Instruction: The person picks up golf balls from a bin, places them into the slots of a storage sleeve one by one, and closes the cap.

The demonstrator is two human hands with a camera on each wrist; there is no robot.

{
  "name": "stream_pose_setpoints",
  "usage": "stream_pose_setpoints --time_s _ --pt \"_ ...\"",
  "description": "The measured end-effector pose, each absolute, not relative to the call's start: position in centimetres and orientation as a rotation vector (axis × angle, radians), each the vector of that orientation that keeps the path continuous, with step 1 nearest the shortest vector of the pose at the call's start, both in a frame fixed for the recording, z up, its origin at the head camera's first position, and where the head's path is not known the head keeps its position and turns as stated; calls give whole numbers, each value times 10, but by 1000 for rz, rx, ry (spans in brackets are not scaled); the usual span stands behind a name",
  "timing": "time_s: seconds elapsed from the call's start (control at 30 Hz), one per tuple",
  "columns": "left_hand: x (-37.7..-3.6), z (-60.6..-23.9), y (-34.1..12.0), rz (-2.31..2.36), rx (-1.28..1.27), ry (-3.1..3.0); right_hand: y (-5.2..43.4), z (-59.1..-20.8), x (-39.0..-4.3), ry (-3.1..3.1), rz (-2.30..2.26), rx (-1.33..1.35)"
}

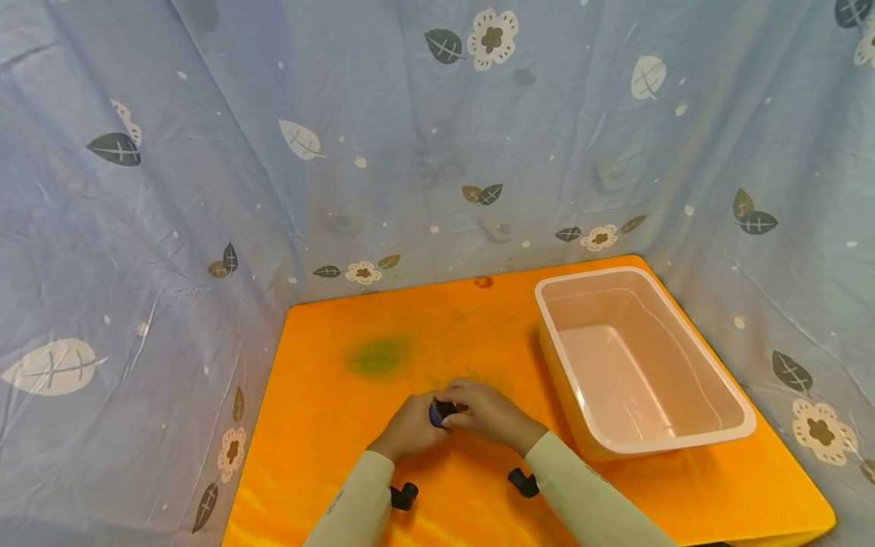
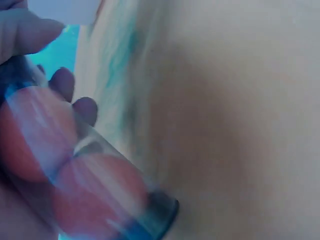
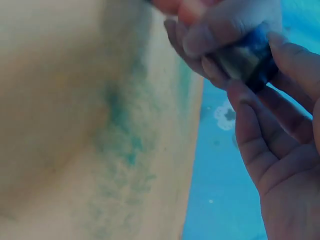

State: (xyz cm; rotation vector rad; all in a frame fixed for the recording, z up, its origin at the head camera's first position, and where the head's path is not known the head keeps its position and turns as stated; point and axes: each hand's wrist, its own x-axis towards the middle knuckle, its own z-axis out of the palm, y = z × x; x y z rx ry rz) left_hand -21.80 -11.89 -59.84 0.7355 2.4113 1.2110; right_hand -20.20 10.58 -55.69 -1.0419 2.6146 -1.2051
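Near the middle of the table, my left hand (image 1: 412,428) grips a clear tube (image 2: 95,165) with dark ends. Two round reddish balls (image 2: 100,195) show through its wall in the left wrist view. The thumb and fingers of my right hand (image 1: 491,411) pinch the tube's dark end (image 3: 260,75). Only a small dark and purple part of the tube (image 1: 440,411) shows between the hands in the head view; the fingers hide the rest.
A pale pink plastic tub (image 1: 577,380) stands at the right of the orange-covered table (image 1: 328,425). A green stain (image 1: 380,355) marks the cloth beyond the hands. Blue patterned curtains (image 1: 410,114) hang behind and at both sides.
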Motion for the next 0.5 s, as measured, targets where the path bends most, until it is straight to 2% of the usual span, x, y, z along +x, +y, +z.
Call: stream_pose_setpoints --time_s 0.27,0.5 --pt "-229 -595 -106 1472 728 2458 117 -546 -200 2732 -1352 -874" --pt "-232 -593 -97 1501 716 2507 134 -549 -197 2786 -1526 -623"
